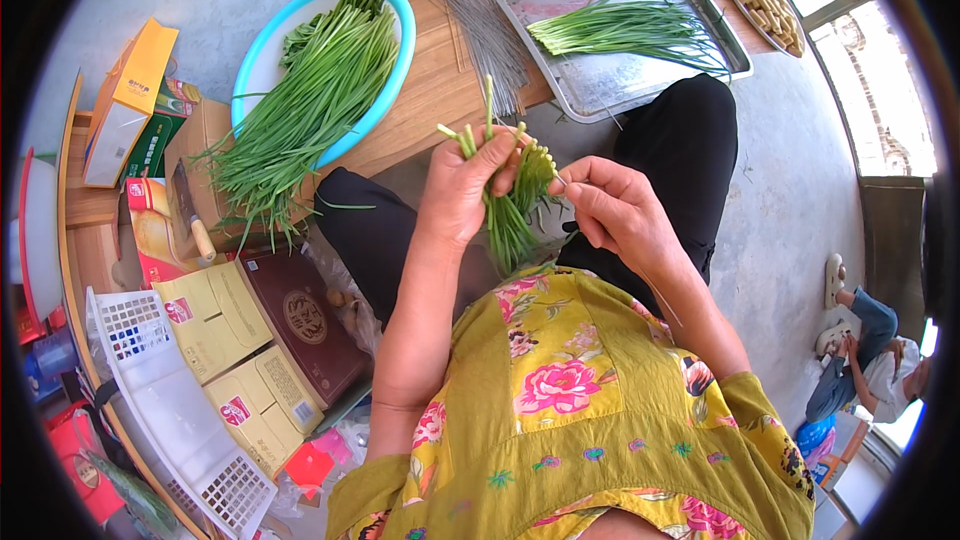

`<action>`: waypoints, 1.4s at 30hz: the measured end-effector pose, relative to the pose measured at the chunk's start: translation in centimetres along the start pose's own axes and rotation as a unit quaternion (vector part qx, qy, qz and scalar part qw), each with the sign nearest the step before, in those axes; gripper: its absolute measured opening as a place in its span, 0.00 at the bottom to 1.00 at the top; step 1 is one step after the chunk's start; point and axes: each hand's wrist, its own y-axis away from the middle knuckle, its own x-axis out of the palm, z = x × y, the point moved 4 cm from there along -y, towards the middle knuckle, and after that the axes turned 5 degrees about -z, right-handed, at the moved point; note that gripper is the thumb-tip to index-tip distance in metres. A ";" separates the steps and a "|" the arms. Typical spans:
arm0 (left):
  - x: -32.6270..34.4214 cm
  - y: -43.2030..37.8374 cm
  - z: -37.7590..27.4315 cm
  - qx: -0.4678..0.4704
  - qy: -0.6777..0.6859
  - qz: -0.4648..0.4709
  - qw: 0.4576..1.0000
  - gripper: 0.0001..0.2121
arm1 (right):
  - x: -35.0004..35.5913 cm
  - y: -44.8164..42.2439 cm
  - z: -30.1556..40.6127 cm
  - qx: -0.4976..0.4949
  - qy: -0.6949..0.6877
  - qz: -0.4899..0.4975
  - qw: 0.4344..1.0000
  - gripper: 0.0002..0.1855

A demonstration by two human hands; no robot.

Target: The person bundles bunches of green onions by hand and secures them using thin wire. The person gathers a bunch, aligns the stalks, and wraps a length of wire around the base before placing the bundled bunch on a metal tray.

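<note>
My left hand (466, 184) grips a small bunch of green chives (510, 234), pale stem ends up and leaves hanging over my lap. Beside it my right hand (611, 202) pinches a thin metal skewer between thumb and fingers; chive stems sit in a row along it. Up and to the left, a heap of long chives (315, 105) fills a white basin with a turquoise rim (409, 30). Loose metal skewers (487, 34) lie on the wooden table (397, 116). More chives (630, 30) rest on a metal tray (592, 109), near my right knee.
An oval plate (763, 7) of small brownish pieces stands at the table's far right. A knife with a wooden handle (201, 238) lies by cardboard boxes (225, 322) at left, near a white plastic basket (165, 397). A seated person (862, 367) is at the far right.
</note>
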 end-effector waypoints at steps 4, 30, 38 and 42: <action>0.4 -0.2 0.1 0.079 -0.069 -0.039 0.994 0.08 | -0.2 -0.8 -0.6 -0.001 -0.041 -0.005 0.999 0.08; 0.0 -0.4 -0.9 0.077 -0.050 -0.067 0.994 0.14 | -0.6 0.3 -0.7 -0.005 -0.055 0.004 0.998 0.08; 0.1 -0.1 -0.9 0.044 -0.019 -0.026 0.999 0.14 | -0.3 0.2 -0.9 -0.003 -0.044 0.002 0.999 0.08; 0.2 -0.1 -0.9 0.039 -0.016 -0.022 0.999 0.14 | -0.4 0.3 -0.9 0.000 -0.038 0.002 0.999 0.09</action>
